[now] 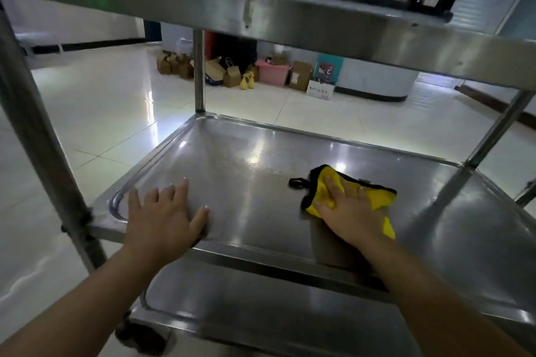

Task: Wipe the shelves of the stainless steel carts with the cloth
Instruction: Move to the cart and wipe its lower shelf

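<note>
Middle shelf of a three-tier stainless steel cart. The right hand, fingers straight, presses a yellow microfibre cloth with black edging flat onto the shelf's right half (a black hanging loop trails to its left). The left hand rests spread and flat near the shelf's front-left corner, holding nothing.

Head camera looks forward and down, close over the cart's middle shelf.

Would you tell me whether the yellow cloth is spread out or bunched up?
Bunched: the cloth lies crumpled in folds under the right hand.
</note>
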Available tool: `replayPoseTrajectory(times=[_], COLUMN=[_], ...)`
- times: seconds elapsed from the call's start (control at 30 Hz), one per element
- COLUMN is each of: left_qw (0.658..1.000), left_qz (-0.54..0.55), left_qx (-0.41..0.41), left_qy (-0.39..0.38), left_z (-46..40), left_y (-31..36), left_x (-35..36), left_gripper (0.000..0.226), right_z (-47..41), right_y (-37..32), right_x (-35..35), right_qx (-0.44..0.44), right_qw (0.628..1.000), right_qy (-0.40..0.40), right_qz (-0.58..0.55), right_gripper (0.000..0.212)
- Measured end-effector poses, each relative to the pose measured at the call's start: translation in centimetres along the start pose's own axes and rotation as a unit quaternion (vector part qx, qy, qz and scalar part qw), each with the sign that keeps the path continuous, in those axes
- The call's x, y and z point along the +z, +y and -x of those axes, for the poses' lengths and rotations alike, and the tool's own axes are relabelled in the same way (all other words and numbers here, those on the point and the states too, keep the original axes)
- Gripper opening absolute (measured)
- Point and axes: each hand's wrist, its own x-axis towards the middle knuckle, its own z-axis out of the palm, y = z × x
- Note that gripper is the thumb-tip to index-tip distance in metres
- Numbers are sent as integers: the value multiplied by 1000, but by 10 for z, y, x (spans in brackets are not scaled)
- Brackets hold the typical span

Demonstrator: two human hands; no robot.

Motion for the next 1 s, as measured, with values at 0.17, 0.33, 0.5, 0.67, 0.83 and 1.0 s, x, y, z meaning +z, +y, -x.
replayPoseTrajectory(times=[0.17,0.33,0.5,0.67,0.83,1.0], left_qw=[1000,998,995,989,985,985], left_qz=[12,45,82,130,140,99], left_qx=[8,-23,-53,-69,-100,-134], left_qy=[15,26,17,35,33,35], left_z=[-3,-5,2,11,10,7], left_y=[-4,-4,1,10,15,10], left_x=[10,13,5,-3,0,-6], left_gripper=[100,96,100,86,84,76], right_z=[-53,-26,13,-33,-78,-61], right_y=[-103,-196,-152,-137,-200,-231], right_x=[5,28,28,1,9,21], right_qx=[-60,-219,-304,-205,-125,-237], right_qw=[996,973,952,975,986,967], right_qy=[-64,-76,-29,-85,-110,-89], right_qz=[-15,-6,4,-14,2,30], right_gripper=[74,64,57,60,63,50])
